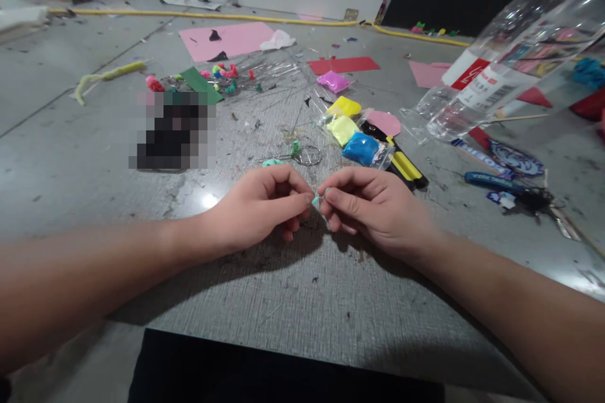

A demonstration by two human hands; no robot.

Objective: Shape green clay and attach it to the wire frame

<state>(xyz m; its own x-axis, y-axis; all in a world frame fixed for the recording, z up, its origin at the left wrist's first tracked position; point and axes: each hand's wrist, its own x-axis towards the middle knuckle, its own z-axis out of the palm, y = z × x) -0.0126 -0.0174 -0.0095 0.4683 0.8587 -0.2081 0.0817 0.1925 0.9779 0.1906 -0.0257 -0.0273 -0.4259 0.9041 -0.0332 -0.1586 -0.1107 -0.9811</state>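
Observation:
My left hand [258, 204] and my right hand [378, 208] meet over the middle of the table, fingertips almost touching. Both are closed in a pinch on a tiny piece of mint-green modelling clay [315, 200], mostly hidden by the fingers. Just beyond them lies a thin wire loop [311, 156] with a green clay bit [295, 147] on it. A mint-green lump [272, 163] shows behind my left knuckles. Past my right hand are a blue clay packet [362, 148], a pale yellow packet [343, 131] and a yellow and black box cutter [407, 162].
Two clear plastic bottles [491, 85] stand at the right, near keys [560, 217] on a blue strap [494, 182]. A blurred-out dark phone-like object [172, 135] lies left. Behind are a magenta packet [333, 80], pink paper [227, 41] and a yellow cable [212, 15].

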